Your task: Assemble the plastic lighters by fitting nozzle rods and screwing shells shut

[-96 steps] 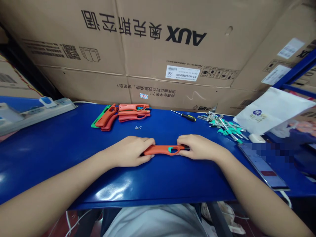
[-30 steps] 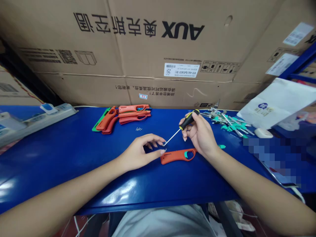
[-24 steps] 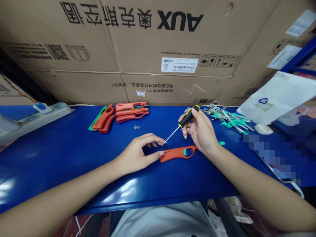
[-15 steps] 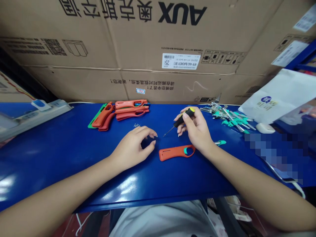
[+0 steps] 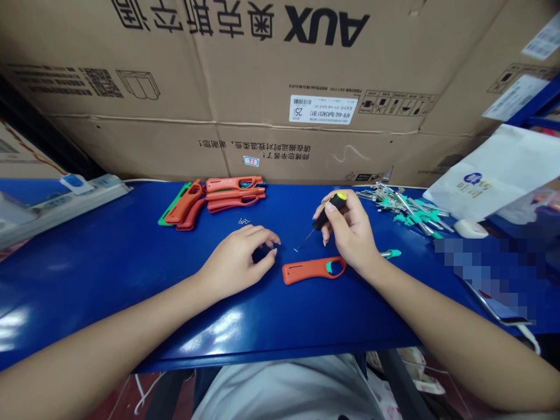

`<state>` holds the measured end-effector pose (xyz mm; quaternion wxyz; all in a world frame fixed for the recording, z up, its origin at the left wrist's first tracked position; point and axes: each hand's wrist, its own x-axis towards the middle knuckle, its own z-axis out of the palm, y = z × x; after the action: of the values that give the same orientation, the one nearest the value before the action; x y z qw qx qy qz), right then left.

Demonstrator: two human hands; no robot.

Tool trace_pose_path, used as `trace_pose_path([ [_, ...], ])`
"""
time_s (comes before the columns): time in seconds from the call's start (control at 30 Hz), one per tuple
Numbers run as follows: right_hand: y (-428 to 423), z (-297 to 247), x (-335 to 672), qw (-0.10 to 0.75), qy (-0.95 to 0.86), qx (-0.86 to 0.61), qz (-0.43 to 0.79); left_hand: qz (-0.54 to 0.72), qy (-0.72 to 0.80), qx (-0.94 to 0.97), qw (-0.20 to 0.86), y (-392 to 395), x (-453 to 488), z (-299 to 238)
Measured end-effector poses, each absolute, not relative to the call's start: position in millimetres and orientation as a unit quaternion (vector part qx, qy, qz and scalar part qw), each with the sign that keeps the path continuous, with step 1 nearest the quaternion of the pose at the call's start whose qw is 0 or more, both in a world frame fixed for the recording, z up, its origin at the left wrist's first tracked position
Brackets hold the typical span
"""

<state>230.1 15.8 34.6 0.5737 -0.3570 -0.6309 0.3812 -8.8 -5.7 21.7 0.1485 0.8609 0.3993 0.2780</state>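
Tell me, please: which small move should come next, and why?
Perhaps the left hand could pick up the tiny pale piece: it lies on the table near the tip of the screwdriver, and that hand looks empty.

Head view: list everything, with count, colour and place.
Screwdriver: one, black and yellow, in the right hand.
Casing: one, orange and green, centre of the table.
Rod: one, silver, green-tipped, beyond right hand.
Stacked casings: several, orange, red and green, back left.
Thin bits: several, pale, by screwdriver and farther back.
Metal rods: many, silver and green, back right.
Power strip: one, white, left.
Packet: one, white, right.
Small case: one, white, right.
Phone: one, partly pixelated, right.
Cardboard: count unclear, brown, behind table.
Cables: several, white, at phone and below table.
Table: one, blue, beneath the hands.
Left hand: one, bare, left of casing, holding nothing.
Right hand: one, bare, gripping screwdriver.
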Motion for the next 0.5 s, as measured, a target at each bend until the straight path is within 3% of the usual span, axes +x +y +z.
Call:
trace_pose_path([
  [0.3,10,38,227,0.560,-0.642,-0.341,0.399,0.268,0.395,0.865,0.154,-6,-9,23],
  [0.5,8,46,227,0.596,-0.569,-0.320,0.467,0.297,0.368,0.850,0.230,-10,-6,24],
])
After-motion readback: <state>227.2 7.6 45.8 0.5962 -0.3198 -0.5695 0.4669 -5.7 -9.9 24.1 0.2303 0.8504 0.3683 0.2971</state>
